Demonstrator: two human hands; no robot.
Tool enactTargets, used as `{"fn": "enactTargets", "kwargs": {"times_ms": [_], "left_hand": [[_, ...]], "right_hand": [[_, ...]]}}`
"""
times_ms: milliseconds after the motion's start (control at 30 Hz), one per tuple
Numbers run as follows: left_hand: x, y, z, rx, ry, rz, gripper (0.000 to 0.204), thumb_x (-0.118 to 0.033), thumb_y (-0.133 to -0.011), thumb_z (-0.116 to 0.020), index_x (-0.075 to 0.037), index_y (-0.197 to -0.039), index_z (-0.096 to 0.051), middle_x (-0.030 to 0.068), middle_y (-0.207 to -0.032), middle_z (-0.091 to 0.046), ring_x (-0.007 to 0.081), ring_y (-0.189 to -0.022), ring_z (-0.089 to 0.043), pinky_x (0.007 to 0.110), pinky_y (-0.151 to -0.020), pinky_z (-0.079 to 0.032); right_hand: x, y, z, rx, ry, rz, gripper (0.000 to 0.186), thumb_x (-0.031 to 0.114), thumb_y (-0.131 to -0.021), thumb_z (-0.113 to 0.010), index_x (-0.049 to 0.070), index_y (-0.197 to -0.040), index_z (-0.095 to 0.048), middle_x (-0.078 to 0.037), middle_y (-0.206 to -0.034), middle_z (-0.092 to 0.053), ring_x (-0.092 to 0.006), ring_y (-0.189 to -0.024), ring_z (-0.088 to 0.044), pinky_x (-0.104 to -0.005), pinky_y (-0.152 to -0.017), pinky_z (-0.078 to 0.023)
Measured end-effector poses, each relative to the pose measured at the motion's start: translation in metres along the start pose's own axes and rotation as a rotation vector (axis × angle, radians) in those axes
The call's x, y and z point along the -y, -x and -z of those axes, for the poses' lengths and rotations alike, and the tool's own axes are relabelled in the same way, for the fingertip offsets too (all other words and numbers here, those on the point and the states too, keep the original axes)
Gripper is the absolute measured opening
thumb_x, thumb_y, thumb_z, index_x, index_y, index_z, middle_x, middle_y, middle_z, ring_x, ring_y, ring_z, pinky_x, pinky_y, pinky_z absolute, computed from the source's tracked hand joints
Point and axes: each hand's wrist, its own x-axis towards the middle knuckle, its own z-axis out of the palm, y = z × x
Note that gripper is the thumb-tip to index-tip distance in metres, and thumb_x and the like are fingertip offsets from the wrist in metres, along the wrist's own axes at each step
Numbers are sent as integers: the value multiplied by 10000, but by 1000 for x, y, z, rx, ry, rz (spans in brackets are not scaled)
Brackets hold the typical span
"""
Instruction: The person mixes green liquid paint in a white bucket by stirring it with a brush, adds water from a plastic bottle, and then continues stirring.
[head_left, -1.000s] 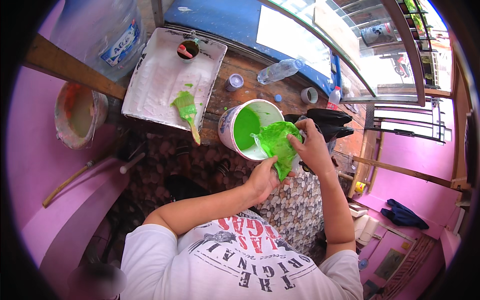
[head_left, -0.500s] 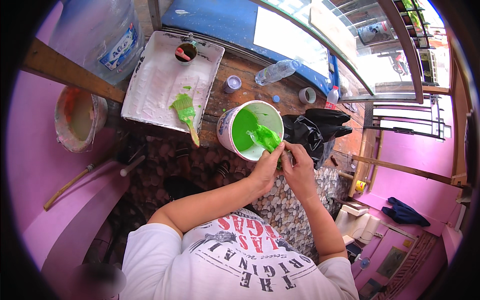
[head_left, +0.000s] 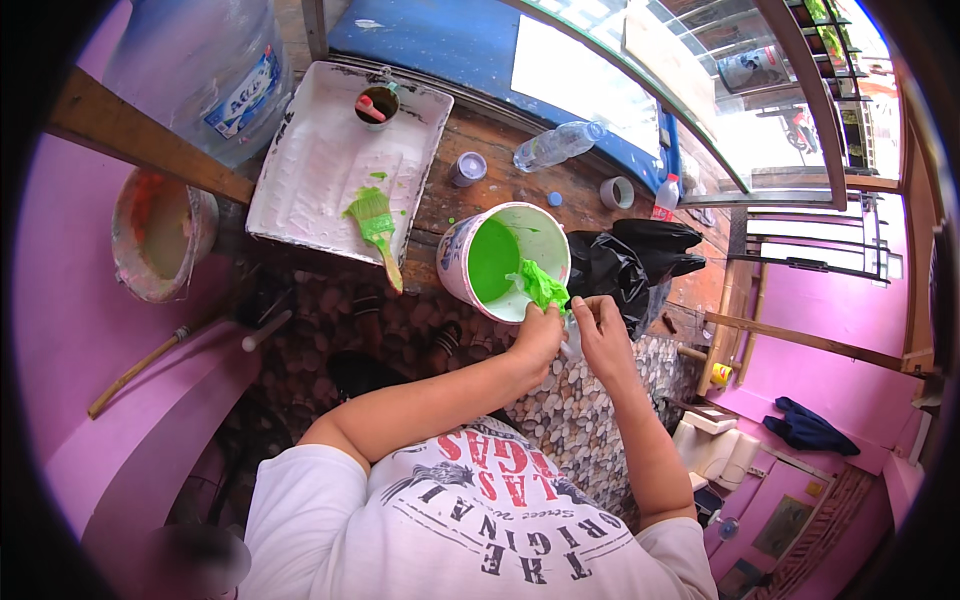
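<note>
A crumpled, green paint-coated plastic bag (head_left: 543,286) hangs over the lip of a white bucket (head_left: 459,265) holding green paint. My left hand (head_left: 536,340) grips the bag just below the bucket's right rim, fingers closed. My right hand (head_left: 600,334) is close beside it, pinched on the same bag, whose clearer part shows between the hands. Left of the bucket, a green-smeared brush (head_left: 376,228) rests in a white paint tray (head_left: 275,190), with a small can (head_left: 381,120) at the tray's back.
Black plastic bags (head_left: 640,265) lie right of the bucket on the wooden bench (head_left: 470,135), with a clear bottle (head_left: 555,147), a lidded tub (head_left: 469,169) and a grey ring (head_left: 617,193). A stained bucket (head_left: 160,235) stands left. A glass window (head_left: 690,60) rises behind.
The green bag, spread wide earlier, is now bunched smaller. My right hand came down and leftward beside my left, then shifted slightly right as clearer plastic appeared between them.
</note>
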Motion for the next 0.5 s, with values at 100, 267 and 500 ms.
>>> {"fn": "enactTargets", "kwargs": {"times_ms": [100, 267, 500], "left_hand": [[9, -3, -5, -65, -65, -79, 269, -219, -1120, -405, -1, -1258, -481, 94, -1058, -617, 161, -894, -611, 374, -778, -524], [11, -6, -5, -92, -330, -91, 326, -269, -1098, -468, 23, -1243, -484, 115, -1018, -630, 175, -871, -638, 356, -724, -532], [34, -18, -7, -111, -481, -238, 407, -281, -1084, -497, 53, -1316, -473, 138, -1059, -643, 191, -939, -657, 357, -749, -539]], "right_hand": [[-19, -23, -1, 321, -29, -133, 571, 493, -1065, -569, -65, -1054, -694, -188, -986, -735, -239, -941, -691, -380, -887, -519], [-11, -37, -4, 573, -92, -278, 570, 487, -1081, -547, -42, -1201, -721, -98, -1128, -741, -142, -1009, -652, -293, -936, -497], [-15, -48, -7, 592, -228, -392, 365, 295, -1012, -610, -30, -1122, -734, -71, -1048, -743, -131, -935, -656, -297, -857, -510]]}}
